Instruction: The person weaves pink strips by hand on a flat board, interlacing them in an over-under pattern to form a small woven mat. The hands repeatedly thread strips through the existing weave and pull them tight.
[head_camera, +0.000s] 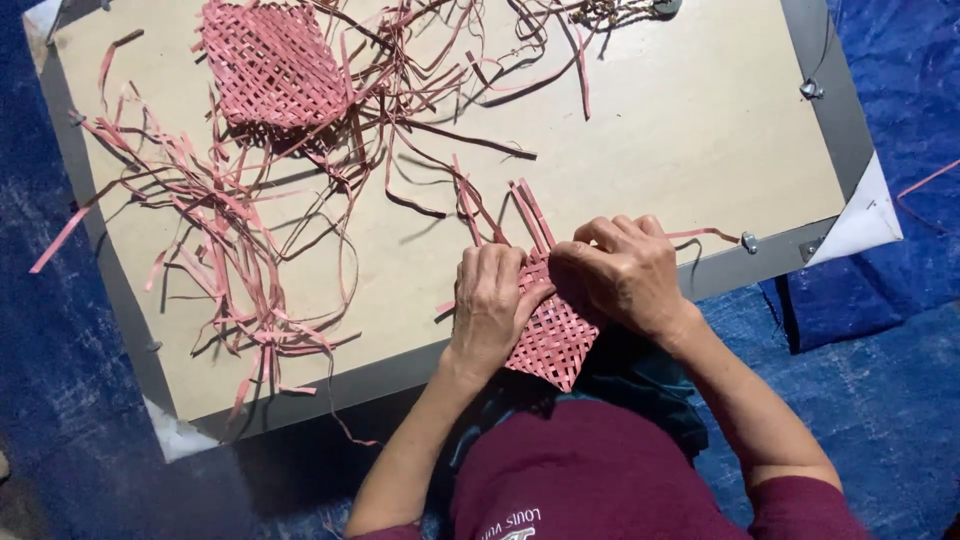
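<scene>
A small pink woven mat (553, 342) lies at the near edge of a light wooden board (640, 130), partly hanging over my lap. My left hand (490, 305) presses flat on the mat's left part. My right hand (625, 270) is closed on the mat's upper right edge, fingers pinching strips there. Loose pink strip ends (528, 212) stick up from the mat beyond my fingers.
A larger pink woven piece (270, 65) lies at the far left of the board with a tangle of loose pink strips (220, 230) around it. The board has a grey frame (100, 270) with white corners and rests on blue tarpaulin (880, 380).
</scene>
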